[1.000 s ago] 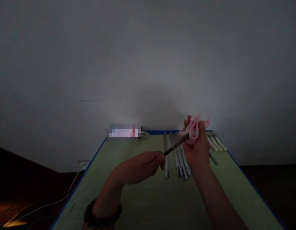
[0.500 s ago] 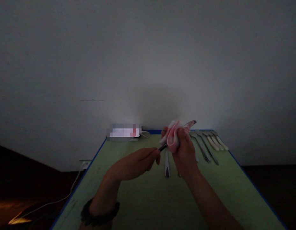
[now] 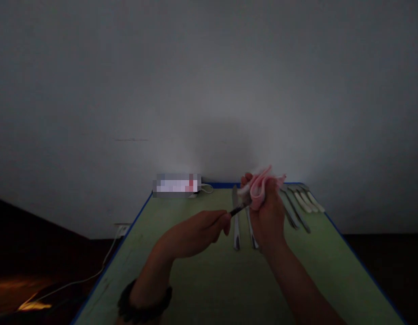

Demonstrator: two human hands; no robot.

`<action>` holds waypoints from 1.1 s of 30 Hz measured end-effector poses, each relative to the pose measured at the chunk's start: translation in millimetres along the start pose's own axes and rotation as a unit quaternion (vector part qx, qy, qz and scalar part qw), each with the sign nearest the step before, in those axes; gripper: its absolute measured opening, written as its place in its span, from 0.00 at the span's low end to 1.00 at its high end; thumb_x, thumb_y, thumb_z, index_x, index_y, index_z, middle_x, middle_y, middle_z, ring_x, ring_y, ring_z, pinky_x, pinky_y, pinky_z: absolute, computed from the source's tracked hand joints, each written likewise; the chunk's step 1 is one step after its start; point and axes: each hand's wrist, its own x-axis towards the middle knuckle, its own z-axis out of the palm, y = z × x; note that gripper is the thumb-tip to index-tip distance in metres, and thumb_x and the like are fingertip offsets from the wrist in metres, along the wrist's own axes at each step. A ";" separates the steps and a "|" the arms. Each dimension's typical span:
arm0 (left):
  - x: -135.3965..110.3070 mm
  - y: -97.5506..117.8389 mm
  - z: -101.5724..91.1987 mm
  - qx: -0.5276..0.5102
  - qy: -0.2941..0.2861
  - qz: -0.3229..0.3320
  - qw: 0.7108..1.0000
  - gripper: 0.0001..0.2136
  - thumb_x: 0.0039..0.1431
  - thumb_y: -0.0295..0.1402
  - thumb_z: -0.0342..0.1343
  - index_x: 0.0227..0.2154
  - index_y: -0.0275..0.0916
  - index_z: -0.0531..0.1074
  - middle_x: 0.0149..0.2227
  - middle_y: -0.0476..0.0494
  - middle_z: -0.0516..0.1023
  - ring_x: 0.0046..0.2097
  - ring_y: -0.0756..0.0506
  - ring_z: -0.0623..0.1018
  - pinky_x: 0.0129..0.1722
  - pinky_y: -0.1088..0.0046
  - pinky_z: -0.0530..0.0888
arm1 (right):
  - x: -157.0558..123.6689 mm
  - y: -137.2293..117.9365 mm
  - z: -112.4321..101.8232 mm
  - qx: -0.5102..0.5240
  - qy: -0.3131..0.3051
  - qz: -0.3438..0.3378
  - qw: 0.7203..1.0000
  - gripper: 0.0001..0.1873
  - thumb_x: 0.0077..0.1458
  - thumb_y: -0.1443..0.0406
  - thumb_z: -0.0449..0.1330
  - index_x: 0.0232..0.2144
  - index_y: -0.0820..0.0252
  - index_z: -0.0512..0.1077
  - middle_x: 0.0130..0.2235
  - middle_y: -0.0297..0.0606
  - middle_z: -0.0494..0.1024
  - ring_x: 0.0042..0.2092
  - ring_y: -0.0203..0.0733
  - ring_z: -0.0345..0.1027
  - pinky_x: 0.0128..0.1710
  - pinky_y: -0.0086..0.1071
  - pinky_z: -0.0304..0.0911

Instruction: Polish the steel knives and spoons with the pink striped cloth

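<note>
My left hand is closed on the dark handle of a utensil, which slants up to the right. A pink and white cloth is bunched around the utensil's other end, so its kind cannot be made out. My right hand grips the cloth from the right, fingers curled behind it. Beneath the hands, a silvery table knife and another metal handle lie on the table. Both hands are above the tabletop.
The pale green table has a blue edge and stands against a grey wall. More metal cutlery and several white-handled pieces lie at the right. A blurred-out device with a cord is at the back left. A white cable hangs left.
My right hand and the cloth have moved right along the utensil, uncovering more near its handle. The far tip, which stuck out beyond the cloth before, is now covered. My left hand shifted slightly right.
</note>
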 end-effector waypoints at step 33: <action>9.8 -9.3 0.6 0.122 0.181 0.013 0.976 0.15 0.64 0.39 0.41 0.32 0.38 0.70 0.33 0.45 0.75 0.35 0.46 0.73 0.37 0.69 0.68 | -3.9 -11.1 5.3 -0.115 -0.015 -0.006 0.993 0.21 0.58 0.53 0.47 0.37 0.61 0.72 0.39 0.42 0.79 0.41 0.40 0.72 0.45 0.37 0.63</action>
